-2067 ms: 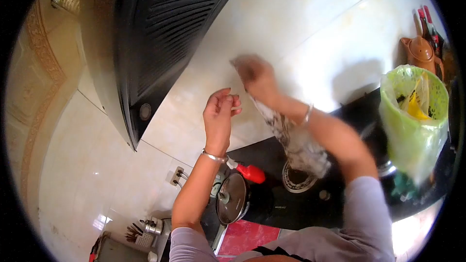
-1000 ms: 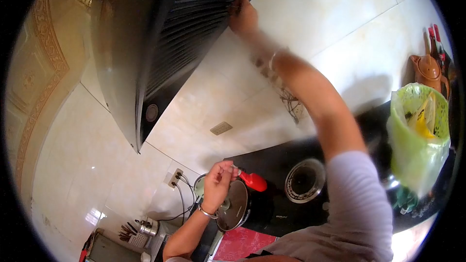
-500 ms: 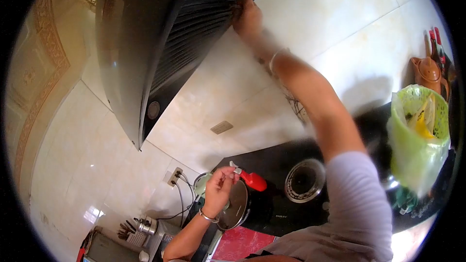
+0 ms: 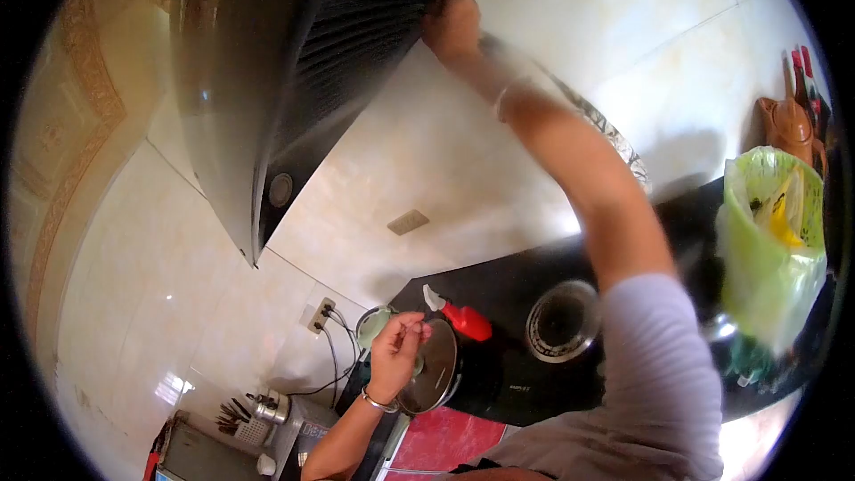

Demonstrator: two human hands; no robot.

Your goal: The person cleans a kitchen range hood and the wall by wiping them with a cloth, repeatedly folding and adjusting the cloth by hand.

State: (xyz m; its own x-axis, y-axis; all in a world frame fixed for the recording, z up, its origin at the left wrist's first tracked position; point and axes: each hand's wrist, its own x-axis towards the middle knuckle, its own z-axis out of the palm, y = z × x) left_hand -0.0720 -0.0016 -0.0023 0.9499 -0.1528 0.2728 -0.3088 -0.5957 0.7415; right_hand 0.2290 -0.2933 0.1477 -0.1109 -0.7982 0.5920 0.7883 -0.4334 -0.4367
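My right hand [image 4: 452, 22] is raised to the slatted underside of a dark range hood [image 4: 378, 31]. Its fingers are curled against the slats near the hood's edge, and whatever they grip is hidden. Lower down, my left hand [image 4: 396, 352] hovers over a dark round pot [image 4: 443, 383], fingers drawn together with nothing visible in them. Just beside that hand is a red spray bottle [image 4: 468, 322] with a white nozzle, apart from the fingers. Behind my right forearm shows a curved patterned strip [image 4: 614, 138] that I cannot identify.
A round burner [image 4: 563, 321] sits in the black counter. To the right are a green bag-lined container [image 4: 773, 249] and a brown pot [image 4: 788, 129]. Plugged cords run from a wall outlet [image 4: 318, 313]. A utensil holder [image 4: 254, 428] stands at lower left.
My left hand has drawn slightly left and down, away from the spray bottle's nozzle. My right hand has shifted slightly along the hood slats. More of the patterned strip shows to the forearm's right.
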